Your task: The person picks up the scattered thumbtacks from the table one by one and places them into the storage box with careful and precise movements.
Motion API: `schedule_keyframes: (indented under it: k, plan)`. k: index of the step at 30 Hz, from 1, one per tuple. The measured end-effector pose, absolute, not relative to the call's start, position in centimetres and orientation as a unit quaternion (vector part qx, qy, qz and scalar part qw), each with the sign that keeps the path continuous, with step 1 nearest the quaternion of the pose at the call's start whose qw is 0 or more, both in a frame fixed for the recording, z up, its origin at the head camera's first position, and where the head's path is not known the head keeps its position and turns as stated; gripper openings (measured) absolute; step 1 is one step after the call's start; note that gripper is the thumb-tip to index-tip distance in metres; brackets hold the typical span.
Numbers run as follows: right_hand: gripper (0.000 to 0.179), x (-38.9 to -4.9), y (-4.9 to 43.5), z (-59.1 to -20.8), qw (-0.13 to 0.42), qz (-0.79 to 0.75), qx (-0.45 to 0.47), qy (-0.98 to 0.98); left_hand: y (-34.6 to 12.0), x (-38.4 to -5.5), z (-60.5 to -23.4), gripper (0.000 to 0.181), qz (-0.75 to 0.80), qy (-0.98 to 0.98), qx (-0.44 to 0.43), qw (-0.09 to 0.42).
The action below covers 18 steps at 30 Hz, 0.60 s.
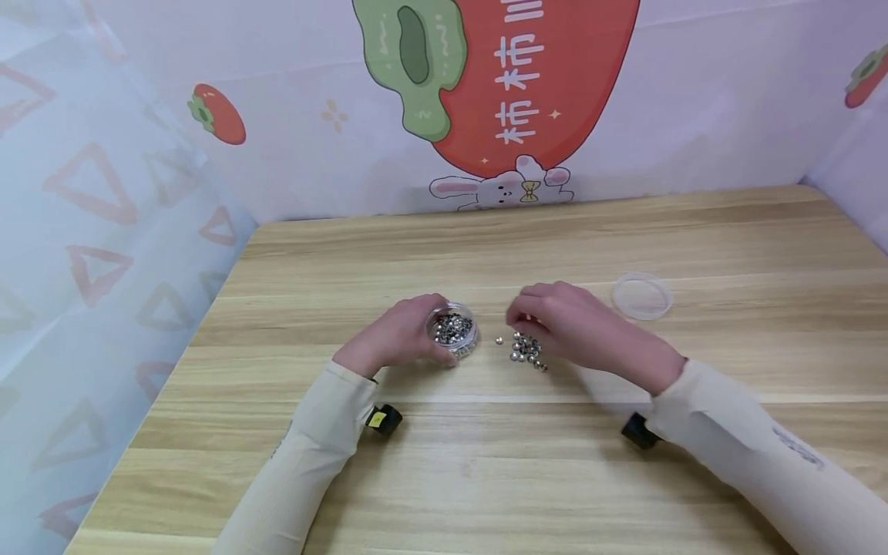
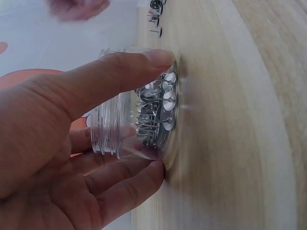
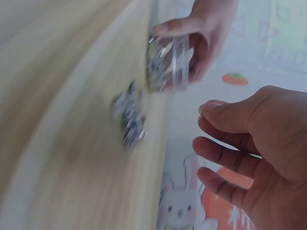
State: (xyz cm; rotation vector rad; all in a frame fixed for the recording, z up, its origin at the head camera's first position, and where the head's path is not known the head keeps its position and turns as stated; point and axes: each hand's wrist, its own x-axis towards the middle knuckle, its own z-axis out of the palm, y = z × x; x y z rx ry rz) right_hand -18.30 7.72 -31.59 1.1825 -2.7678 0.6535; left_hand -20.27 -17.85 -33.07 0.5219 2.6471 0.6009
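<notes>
My left hand [image 1: 405, 333] holds a clear round plastic jar [image 2: 111, 122] upright on the wooden table, thumb on one side and fingers round the other. Inside the open jar lie many silver thumbtacks [image 2: 149, 112]. To its right is a small loose pile of thumbtacks [image 1: 525, 348] on the wood, with one single tack [image 1: 499, 340] between pile and jar. Raised over the pile is my right hand [image 1: 565, 324]. Its thumb and index fingertips pinch together, with a small pale edge of a thumbtack [image 3: 200, 110] showing there; the other fingers are loosely bent.
A clear round lid [image 1: 641, 296] lies on the table behind and right of my right hand. The wood-grain table [image 1: 444, 462] meets a printed cloth wall [image 1: 291, 169] at the back and left. Black wrist cameras hang under both sleeves.
</notes>
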Motion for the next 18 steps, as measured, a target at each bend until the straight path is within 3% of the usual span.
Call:
schedule_keyframes:
  k: [12,18]
  plan:
    - [0.013,-19.5,1.1,-31.0,0.01,0.24,0.397,-0.886,-18.1,-20.4,-33.3,0.06,0.231,0.935,0.191,0.191]
    - [0.039,-19.5,1.5,-31.5,0.027,0.222,0.401,-0.888,-18.3,-20.4,-33.4,0.078,0.228,0.933,0.207,0.185]
